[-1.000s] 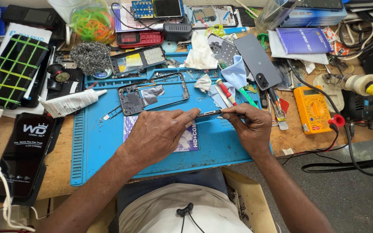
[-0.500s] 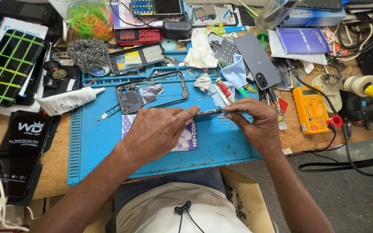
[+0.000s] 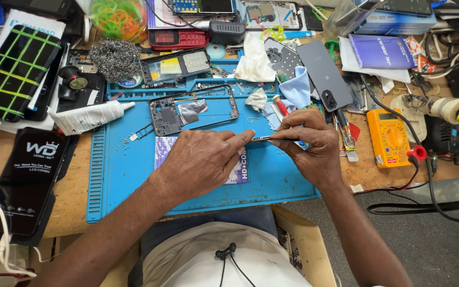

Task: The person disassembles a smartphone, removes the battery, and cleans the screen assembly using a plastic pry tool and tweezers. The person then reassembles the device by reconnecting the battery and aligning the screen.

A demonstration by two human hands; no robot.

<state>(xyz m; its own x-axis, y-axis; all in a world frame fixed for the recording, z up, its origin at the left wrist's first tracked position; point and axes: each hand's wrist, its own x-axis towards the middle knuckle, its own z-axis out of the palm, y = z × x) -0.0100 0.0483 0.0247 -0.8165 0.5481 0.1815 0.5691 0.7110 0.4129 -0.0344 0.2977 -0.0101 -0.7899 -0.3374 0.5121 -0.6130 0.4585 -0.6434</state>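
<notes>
My left hand (image 3: 203,159) and my right hand (image 3: 309,143) meet over the blue work mat (image 3: 123,180). Between their fingertips they pinch a thin metal tool (image 3: 260,139), held level just above the mat; what its tip carries is too small to tell. Just beyond the hands lies an opened phone frame (image 3: 195,109) with bare parts showing. A red-handled tool (image 3: 280,105) and a pale blue cloth (image 3: 297,87) lie beyond my right hand.
A grey phone back (image 3: 322,74) lies at the mat's far right. An orange multimeter (image 3: 389,137) sits right of my right hand, cables beyond it. A white glue tube (image 3: 88,117), steel wool (image 3: 115,58) and black phone boxes (image 3: 25,180) crowd the left.
Both hands stay together on the thin tool and have drifted slightly right; the view has tilted a little. Nothing on the mat has moved.
</notes>
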